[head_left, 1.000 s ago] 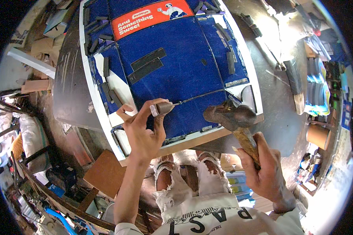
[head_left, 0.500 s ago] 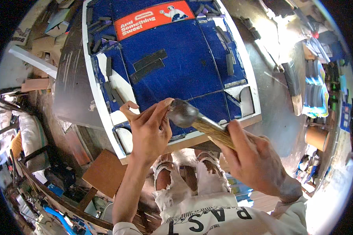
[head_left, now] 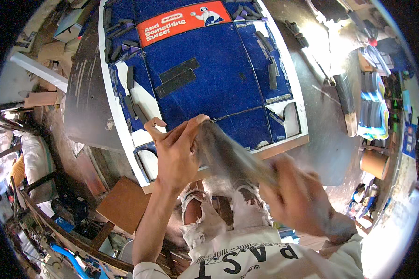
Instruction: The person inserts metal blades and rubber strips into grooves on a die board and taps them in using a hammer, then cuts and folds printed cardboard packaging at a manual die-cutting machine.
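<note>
A white-framed panel with a blue face (head_left: 214, 69) lies on a dark table in front of me. My left hand (head_left: 177, 156) is at its near edge, thumb and fingers pinched together; whatever they hold is hidden or too small to make out. In my right hand (head_left: 302, 200) is a hammer (head_left: 233, 156) with a wooden handle, its head blurred by motion just right of the left fingertips. Two dark flat strips (head_left: 177, 76) lie on the middle of the blue face, and several short dark pieces (head_left: 130, 76) sit along its sides.
The dark tabletop (head_left: 86, 107) shows on both sides of the panel. On the right lies a long dark piece with a wooden end (head_left: 347, 104). A brown wooden board (head_left: 123, 204) stands at the lower left, and a brown cylinder (head_left: 375, 164) is at the right.
The hammer has swung, its head now smeared and lower, with the right hand moving too. The left hand has barely shifted and keeps its pinch.
</note>
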A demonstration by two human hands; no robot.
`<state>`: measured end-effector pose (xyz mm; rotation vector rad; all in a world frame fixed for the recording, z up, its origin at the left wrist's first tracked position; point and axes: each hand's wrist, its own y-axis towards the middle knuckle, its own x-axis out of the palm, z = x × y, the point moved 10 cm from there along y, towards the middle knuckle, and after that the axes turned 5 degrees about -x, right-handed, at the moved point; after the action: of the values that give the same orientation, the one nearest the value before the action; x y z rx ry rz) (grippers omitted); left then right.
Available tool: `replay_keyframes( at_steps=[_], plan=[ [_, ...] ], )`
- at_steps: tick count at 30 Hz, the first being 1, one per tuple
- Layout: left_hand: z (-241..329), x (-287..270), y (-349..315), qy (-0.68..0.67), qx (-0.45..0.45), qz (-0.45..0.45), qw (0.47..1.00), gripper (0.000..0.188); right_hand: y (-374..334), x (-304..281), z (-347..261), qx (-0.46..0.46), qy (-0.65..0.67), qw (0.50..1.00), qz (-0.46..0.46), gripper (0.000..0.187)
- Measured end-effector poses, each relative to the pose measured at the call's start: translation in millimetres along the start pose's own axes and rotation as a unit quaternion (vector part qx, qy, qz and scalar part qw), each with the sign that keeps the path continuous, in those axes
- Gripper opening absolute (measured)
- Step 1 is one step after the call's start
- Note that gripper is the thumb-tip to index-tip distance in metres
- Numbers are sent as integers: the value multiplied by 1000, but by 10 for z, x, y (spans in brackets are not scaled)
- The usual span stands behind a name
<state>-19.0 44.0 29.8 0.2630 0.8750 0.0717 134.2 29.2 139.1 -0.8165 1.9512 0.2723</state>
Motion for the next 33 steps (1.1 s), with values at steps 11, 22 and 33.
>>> replay_keyframes(
  at_steps=[11, 22, 33],
  plan=[
    [-90, 28, -69, -33, -39, -30, 998, 41, -17, 182, 152, 24, 38, 999, -27, 37],
    [168, -112, 107, 53, 36, -20, 998, 35, -67, 169, 210, 55, 81, 995, 4, 37],
    [-413, -788, -117, -60, -168, 125, 976, 8, -439, -22, 474, 90, 67, 987, 117, 47]
  ],
)
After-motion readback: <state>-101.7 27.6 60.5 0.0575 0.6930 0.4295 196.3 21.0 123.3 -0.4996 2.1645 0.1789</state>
